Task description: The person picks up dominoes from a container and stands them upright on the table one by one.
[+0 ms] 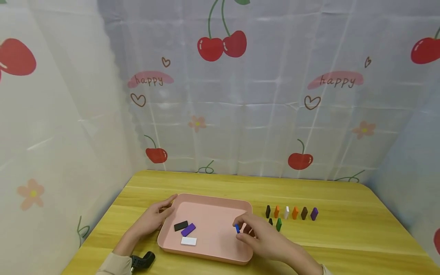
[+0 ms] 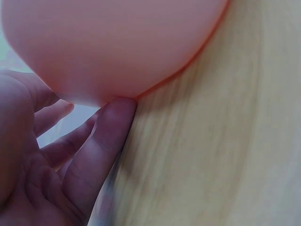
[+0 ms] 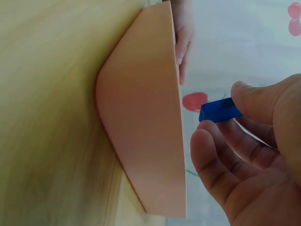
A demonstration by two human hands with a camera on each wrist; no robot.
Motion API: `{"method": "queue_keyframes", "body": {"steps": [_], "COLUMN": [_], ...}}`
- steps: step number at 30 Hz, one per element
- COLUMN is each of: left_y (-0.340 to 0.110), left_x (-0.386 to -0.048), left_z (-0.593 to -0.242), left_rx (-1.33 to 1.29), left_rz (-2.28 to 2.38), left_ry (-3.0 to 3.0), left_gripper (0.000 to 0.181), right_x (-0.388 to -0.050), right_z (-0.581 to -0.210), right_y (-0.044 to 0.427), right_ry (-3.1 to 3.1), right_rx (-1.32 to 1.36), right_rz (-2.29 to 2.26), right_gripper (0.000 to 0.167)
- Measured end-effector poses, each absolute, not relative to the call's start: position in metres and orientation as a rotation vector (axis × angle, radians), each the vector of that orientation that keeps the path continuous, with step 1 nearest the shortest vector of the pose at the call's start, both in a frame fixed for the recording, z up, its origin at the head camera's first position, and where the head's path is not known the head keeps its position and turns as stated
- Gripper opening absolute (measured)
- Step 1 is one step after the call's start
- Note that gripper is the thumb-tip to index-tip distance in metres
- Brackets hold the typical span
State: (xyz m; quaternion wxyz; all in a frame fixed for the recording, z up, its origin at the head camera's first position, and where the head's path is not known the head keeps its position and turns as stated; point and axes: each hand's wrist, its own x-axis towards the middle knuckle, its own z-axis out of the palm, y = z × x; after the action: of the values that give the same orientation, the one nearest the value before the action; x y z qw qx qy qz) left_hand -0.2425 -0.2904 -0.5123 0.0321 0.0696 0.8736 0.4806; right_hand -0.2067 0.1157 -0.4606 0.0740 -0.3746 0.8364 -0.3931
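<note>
Thumb and fingers of my right hand point(image 1: 258, 233) pinch a blue domino point(image 3: 220, 110) above the right side of a shallow pink tray point(image 1: 216, 198). The tray's right wall stands just beside that hand in the right wrist view. At the tray's left edge, my left hand point(image 1: 151, 217) rests with its fingers fairly straight; its thumb point(image 2: 117, 117) touches the outer wall in the left wrist view. Three dominoes lie flat inside the tray's left part: a black domino point(image 1: 181, 225), a purple domino point(image 1: 188, 230) touching or nearly touching it, and a white domino point(image 1: 188, 241).
Right of the tray, several dominoes stand upright in a row, from a black domino point(image 1: 268, 211) to a purple domino point(image 1: 314, 214). In front stand a green domino point(image 1: 279, 224) and a partly hidden black one. A curtain point(image 1: 220, 114) encloses the wooden table point(image 1: 343, 244).
</note>
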Motion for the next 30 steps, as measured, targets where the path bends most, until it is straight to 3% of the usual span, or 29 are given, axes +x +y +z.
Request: {"method": "queue_keyframes", "body": {"steps": [17,30], "left_y": [-0.293,-0.29], "left_x": [-0.239,-0.241], "left_z": [-0.512,-0.511], "left_rx": [0.193,0.194], "left_rz": [1.492,1.467], "left_ry": [2.685,2.69], "left_gripper": [0.05,0.049], "right_x": [-0.198,-0.193], "right_z": [-0.476,-0.491], "right_y": [0.157,0.197], "right_ry": [2.617,2.645], "right_rx": [-1.177,-0.986], "right_rz": [-1.305,-1.301], "right_gripper": [0.015,0.021]}}
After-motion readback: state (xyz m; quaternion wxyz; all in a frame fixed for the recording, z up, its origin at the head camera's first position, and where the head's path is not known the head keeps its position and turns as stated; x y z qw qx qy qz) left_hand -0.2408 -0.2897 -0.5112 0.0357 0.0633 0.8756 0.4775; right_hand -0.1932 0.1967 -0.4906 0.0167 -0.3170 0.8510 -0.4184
